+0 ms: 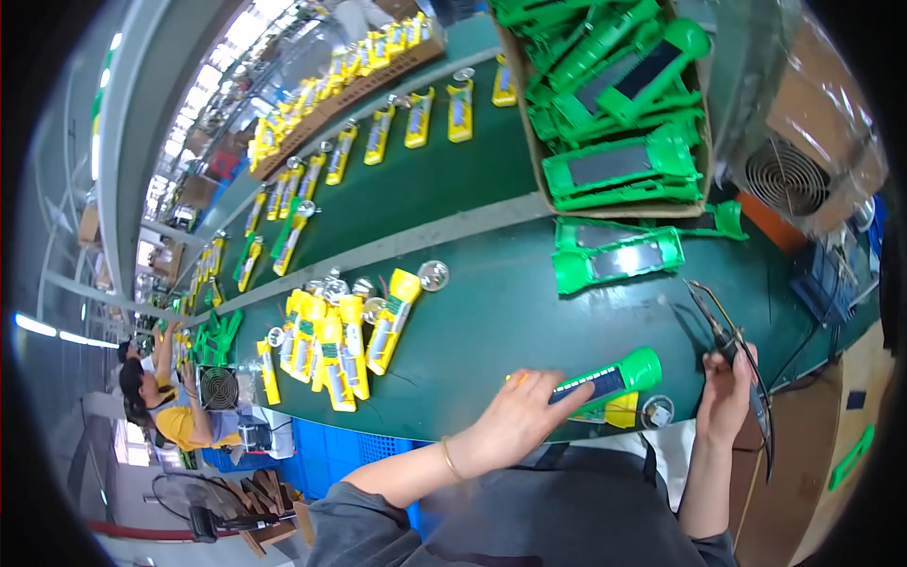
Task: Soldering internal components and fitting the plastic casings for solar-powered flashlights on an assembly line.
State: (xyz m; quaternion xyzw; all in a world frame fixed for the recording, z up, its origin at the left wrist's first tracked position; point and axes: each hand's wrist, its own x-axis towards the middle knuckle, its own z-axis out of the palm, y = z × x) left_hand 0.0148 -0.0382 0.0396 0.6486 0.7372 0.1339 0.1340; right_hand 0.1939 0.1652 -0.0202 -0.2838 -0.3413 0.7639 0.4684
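the left hand (518,416) is clamped on the green housing (624,374) at the counter's (482,331) near edge; the right hand (726,402) is closed round a soldering iron (724,341). a careless leftward swing, if hot, could scorch the plastic.

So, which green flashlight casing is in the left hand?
The green flashlight casing at the near edge of the green table, its rounded head pointing right. The left hand holds it; the other casings lie away from it.
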